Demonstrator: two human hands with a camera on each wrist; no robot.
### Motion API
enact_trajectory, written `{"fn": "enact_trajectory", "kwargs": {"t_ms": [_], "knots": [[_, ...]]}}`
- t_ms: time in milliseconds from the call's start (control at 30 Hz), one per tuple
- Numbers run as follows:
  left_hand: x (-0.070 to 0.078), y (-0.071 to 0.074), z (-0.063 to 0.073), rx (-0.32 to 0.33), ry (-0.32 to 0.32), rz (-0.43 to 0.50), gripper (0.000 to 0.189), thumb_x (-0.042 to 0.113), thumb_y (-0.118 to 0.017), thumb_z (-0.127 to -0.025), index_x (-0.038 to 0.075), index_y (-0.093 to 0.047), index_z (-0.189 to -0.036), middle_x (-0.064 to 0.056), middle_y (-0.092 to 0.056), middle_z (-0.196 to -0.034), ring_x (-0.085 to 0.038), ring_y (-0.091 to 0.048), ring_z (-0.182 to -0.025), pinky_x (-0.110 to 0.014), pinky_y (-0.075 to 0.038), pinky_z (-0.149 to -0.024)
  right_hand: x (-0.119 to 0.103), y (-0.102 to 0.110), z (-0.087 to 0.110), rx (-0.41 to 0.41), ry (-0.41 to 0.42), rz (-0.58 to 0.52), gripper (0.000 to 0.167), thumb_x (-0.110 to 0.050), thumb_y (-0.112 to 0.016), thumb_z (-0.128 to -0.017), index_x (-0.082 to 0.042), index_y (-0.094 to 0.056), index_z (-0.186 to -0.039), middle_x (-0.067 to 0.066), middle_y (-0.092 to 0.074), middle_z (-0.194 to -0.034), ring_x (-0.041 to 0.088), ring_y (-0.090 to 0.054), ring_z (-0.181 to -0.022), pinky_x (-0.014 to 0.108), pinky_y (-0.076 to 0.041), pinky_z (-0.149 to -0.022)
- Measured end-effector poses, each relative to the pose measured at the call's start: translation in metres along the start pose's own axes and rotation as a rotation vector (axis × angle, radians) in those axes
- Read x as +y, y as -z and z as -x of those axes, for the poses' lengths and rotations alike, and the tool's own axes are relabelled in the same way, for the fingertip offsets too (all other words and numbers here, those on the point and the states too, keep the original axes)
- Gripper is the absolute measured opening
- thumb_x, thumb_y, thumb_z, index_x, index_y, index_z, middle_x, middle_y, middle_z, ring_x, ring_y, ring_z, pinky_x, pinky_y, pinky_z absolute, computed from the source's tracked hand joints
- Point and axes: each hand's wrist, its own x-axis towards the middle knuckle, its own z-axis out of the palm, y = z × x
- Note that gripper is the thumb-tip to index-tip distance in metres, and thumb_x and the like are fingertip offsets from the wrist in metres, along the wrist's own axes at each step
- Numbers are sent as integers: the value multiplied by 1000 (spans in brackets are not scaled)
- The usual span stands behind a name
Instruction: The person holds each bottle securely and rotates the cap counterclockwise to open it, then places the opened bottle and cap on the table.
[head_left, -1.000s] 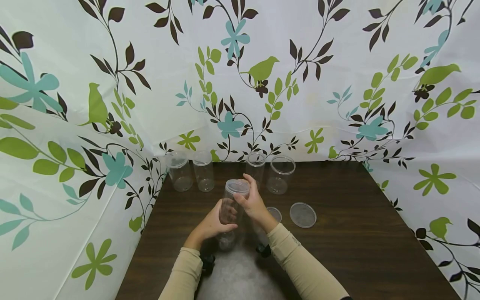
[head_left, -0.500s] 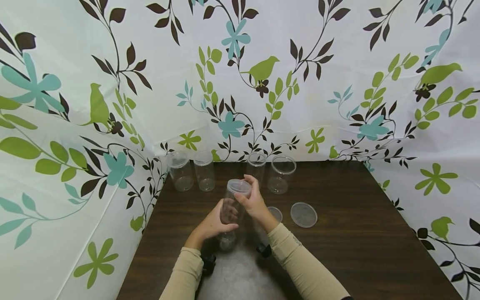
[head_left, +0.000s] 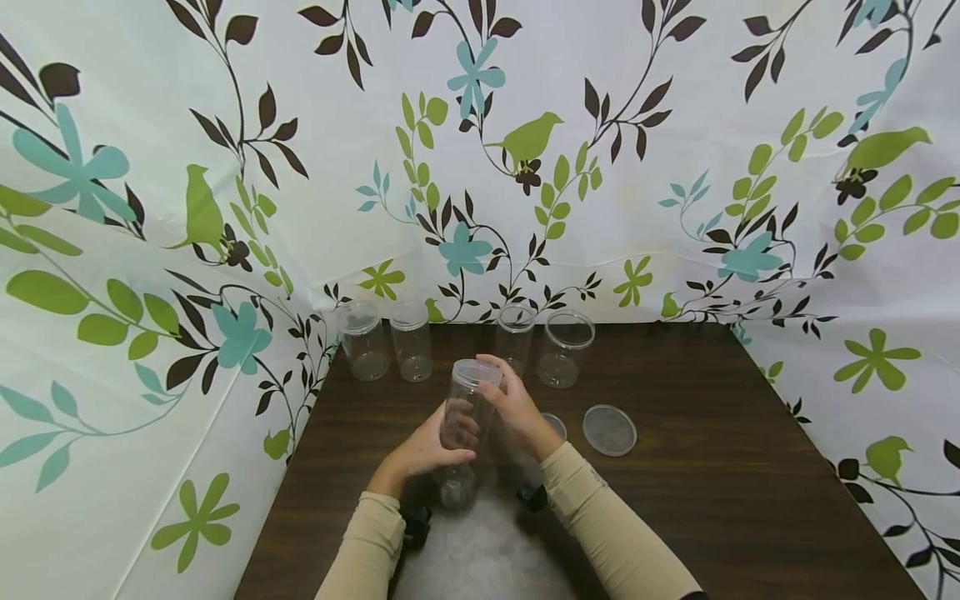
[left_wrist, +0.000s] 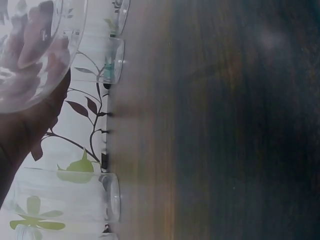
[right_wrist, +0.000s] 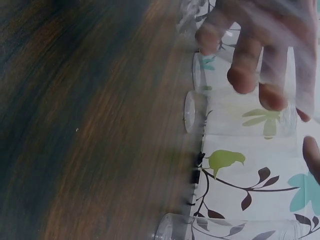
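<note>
In the head view a tall clear plastic jar [head_left: 456, 404] is held upright above the table. My left hand [head_left: 426, 447] grips its lower body, with fingers showing through the wall. My right hand [head_left: 522, 410] is at the top, its fingers and thumb round the clear lid [head_left: 476, 369]. The left wrist view shows the jar's round base [left_wrist: 30, 100] close up. Fingers of the right hand [right_wrist: 260, 55] appear in the right wrist view, partly veiled by clear plastic. The jar's contents, if any, cannot be made out.
Two lidded jars stand at the back left, a wide one [head_left: 367, 354] and a narrow one [head_left: 412, 354]. At the back right are a narrow jar [head_left: 517, 337] and a wide jar [head_left: 566, 358]. A large flat lid [head_left: 610, 430] and a half-hidden smaller lid [head_left: 557, 425] lie to the right.
My right hand has turned slightly at the top of the jar, its index finger moving left behind the rim and the thumb moving right. The left hand keeps its grip almost unmoved.
</note>
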Motion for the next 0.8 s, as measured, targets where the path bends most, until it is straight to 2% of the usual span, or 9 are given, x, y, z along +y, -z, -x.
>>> {"fn": "enact_trajectory", "kwargs": {"t_ms": [100,167,300,367,433,600,800], "knots": [[-2,1,0,-14,-3,13,73,4,-78,-86,-6,-33,-142,-31,-57,-122,-43,-62,-109,-36,-58,-83,-1,2,-1,-47,-6,-47,66,-19,-58,-100,11,-27,-150,15,-52,-131,10,-56,-115,25,-46,-98],[-3,1,0,-15,-10,20,73,4,-78,-86,-6,-33,-142,-32,-57,-122,-44,-62,-109,-36,-57,-84,-1,2,0,-70,-10,-79,72,-23,-58,-101,10,-23,-154,22,-47,-137,10,-54,-118,26,-45,-101],[-3,2,0,-7,-21,30,73,4,-78,-86,-7,-33,-142,-32,-57,-122,-44,-63,-109,-37,-57,-85,-2,2,1,-86,-27,-131,97,-41,-66,-98,10,-9,-157,37,-27,-151,13,-47,-129,26,-40,-108],[-2,2,0,0,-26,37,74,5,-78,-86,-7,-32,-142,-33,-56,-122,-46,-62,-109,-37,-58,-85,-1,1,1,-75,-34,-127,110,-51,-69,-94,9,-3,-158,40,-20,-154,19,-43,-135,25,-38,-109],[-2,2,0,11,-28,42,74,4,-78,-85,-7,-31,-142,-35,-55,-122,-49,-61,-109,-37,-58,-85,-1,1,1,-57,-32,-95,118,-59,-70,-89,7,-1,-158,40,-20,-155,26,-40,-138,24,-37,-109],[-4,5,0,42,-21,27,74,2,-78,-84,-6,-32,-142,-36,-54,-121,-49,-61,-109,-36,-58,-85,-1,0,1,-7,-14,-1,114,-64,-67,-88,7,-11,-158,40,-31,-151,32,-43,-136,28,-39,-108],[-5,5,0,60,-11,-31,72,0,-78,-84,-7,-33,-140,-34,-56,-119,-40,-64,-106,-34,-57,-85,1,-2,2,19,-5,85,116,-72,-61,-81,12,-26,-152,38,-42,-143,24,-52,-126,30,-43,-104]]}}
